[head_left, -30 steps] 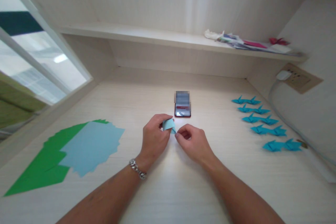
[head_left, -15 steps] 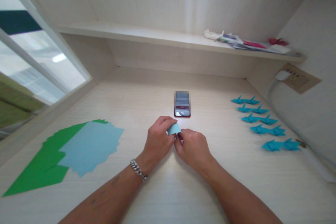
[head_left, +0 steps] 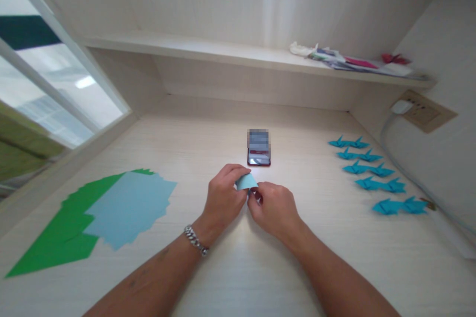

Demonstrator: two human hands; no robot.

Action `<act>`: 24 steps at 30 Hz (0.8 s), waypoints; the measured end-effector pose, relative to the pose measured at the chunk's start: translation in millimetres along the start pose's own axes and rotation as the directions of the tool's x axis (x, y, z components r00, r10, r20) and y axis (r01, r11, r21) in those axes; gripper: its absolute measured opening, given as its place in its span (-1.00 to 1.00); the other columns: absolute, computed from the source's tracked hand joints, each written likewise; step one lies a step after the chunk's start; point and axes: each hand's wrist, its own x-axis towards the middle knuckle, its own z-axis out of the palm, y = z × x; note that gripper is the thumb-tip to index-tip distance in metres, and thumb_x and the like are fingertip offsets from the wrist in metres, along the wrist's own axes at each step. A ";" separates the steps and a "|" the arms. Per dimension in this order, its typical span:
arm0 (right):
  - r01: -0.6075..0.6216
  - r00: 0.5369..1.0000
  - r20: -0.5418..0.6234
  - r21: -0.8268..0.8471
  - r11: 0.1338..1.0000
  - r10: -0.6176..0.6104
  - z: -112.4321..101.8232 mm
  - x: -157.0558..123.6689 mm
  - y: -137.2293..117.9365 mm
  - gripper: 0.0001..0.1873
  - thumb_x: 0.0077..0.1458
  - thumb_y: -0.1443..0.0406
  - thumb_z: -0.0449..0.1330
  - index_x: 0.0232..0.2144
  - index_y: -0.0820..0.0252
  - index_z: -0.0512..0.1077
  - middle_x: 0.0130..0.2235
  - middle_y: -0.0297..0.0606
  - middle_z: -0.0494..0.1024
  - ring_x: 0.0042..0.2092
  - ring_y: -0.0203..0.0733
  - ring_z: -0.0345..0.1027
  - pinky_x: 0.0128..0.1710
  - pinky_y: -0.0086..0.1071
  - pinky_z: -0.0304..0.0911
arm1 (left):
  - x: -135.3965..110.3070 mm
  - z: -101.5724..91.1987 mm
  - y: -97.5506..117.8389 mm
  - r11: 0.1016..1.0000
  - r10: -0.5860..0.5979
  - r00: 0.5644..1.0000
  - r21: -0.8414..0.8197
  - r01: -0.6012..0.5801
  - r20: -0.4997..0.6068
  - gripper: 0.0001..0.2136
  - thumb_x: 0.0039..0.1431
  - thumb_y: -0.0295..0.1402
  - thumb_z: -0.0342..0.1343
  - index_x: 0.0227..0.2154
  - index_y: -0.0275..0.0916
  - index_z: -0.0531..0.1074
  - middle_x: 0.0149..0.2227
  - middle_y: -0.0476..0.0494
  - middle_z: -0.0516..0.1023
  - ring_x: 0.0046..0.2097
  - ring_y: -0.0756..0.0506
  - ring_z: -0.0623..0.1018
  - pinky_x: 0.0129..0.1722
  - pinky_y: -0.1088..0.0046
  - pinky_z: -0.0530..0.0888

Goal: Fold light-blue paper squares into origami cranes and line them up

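The left hand [head_left: 223, 200] and the right hand [head_left: 273, 208] meet at the middle of the pale wood-grain worktop [head_left: 238, 267], each closed in a fingertip pinch on one small folded piece of light-blue paper [head_left: 246, 182], which is held between them just above the surface, its upper edge poking out over the fingers. The piece is tiny against the fingers and mostly hidden by them, so I judge that a crease pressed here could run crooked; uneven pull from the two pinches might tear the thin paper or spring a fold open. A silver chain bracelet [head_left: 195, 240] sits on the left wrist. Just beyond the hands lies a dark smartphone with a red edge [head_left: 259, 154]; a slipped piece could land against it. To the left, well apart, loose light-blue square sheets [head_left: 126, 208] overlap green sheets [head_left: 59, 242], and a swept forearm could scatter them. To the right a row of five darker blue folded paper figures [head_left: 372, 173] runs from far to near
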 end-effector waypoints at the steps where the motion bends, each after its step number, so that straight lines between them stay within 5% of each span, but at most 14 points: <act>1: 0.004 1.000 0.008 -0.004 1.000 -0.004 0.4 0.0 -0.1 -0.84 0.08 0.28 0.07 -0.47 0.16 0.41 -0.40 -0.27 0.56 -0.37 -0.20 0.41 -0.40 -0.38 0.06 | -0.3 0.3 0.2 1.000 -0.001 1.000 -0.002 0.001 0.004 -0.67 -0.12 -0.65 0.07 -0.27 -0.22 0.50 -0.22 -0.13 0.53 -0.17 -0.11 0.51 -0.14 0.36 0.45; 18: -0.134 0.989 0.059 -0.079 0.988 0.139 -4.0 -1.7 -1.0 -0.80 0.00 0.25 0.10 -0.46 0.20 0.49 -0.43 -0.06 0.57 -0.39 -0.01 0.43 -0.42 -0.29 0.14 | 0.0 2.0 -0.5 0.994 -0.062 0.998 -0.089 0.058 -0.032 -0.74 -0.04 -0.58 0.12 -0.27 -0.20 0.52 -0.20 -0.12 0.54 -0.16 -0.10 0.52 -0.13 0.39 0.46; 22: -0.159 0.987 0.039 0.269 0.950 0.154 0.4 4.4 11.2 -0.78 0.06 0.26 0.07 -0.46 0.19 0.49 -0.41 -0.13 0.57 -0.34 -0.12 0.43 -0.34 -0.31 0.20 | 4.4 1.2 -8.2 0.969 -0.188 0.980 -0.174 0.175 -0.062 -0.85 0.07 -0.39 0.16 -0.27 -0.21 0.52 -0.24 -0.12 0.55 -0.22 -0.08 0.53 -0.25 0.44 0.47; 24: -0.201 0.979 0.131 0.547 0.812 0.154 5.5 9.3 16.4 -0.72 0.12 0.21 0.04 -0.47 0.21 0.47 -0.44 -0.18 0.56 -0.40 -0.22 0.41 -0.39 -0.37 0.23 | 4.6 2.5 -10.3 0.953 -0.216 0.974 -0.232 0.196 -0.067 -0.84 0.07 -0.34 0.18 -0.27 -0.22 0.52 -0.25 -0.13 0.56 -0.24 -0.07 0.54 -0.26 0.45 0.47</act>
